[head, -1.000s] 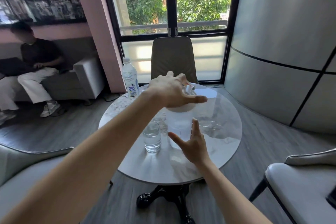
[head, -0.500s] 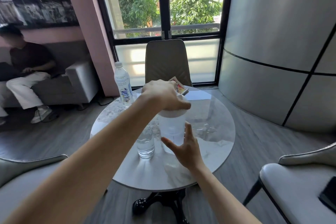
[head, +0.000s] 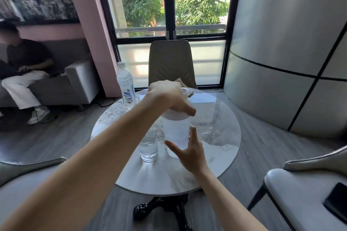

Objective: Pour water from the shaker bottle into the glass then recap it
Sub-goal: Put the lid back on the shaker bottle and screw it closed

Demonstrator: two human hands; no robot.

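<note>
A: Shaker bottle (head: 175,133): upright, mid-table, white lid (head: 176,115) on top. Glass (head: 148,146) just beside it on the left, part full of water.

B: Left hand (head: 169,95)?

A: Palm down over the lid, fingers curled around it, thumb on the near rim; clamped on the lid. Forearm runs long from lower left.

B: Right hand (head: 189,153)?

A: Fingers spread apart, thumb out to the left, at the bottle's lower body (contact unclear; not closed round it).

B: Beyond?

A: Round marble table (head: 216,155); plastic water bottle (head: 125,82) at its far left edge; tan chair (head: 170,62) behind; dark phone (head: 337,200) on the right seat.
</note>
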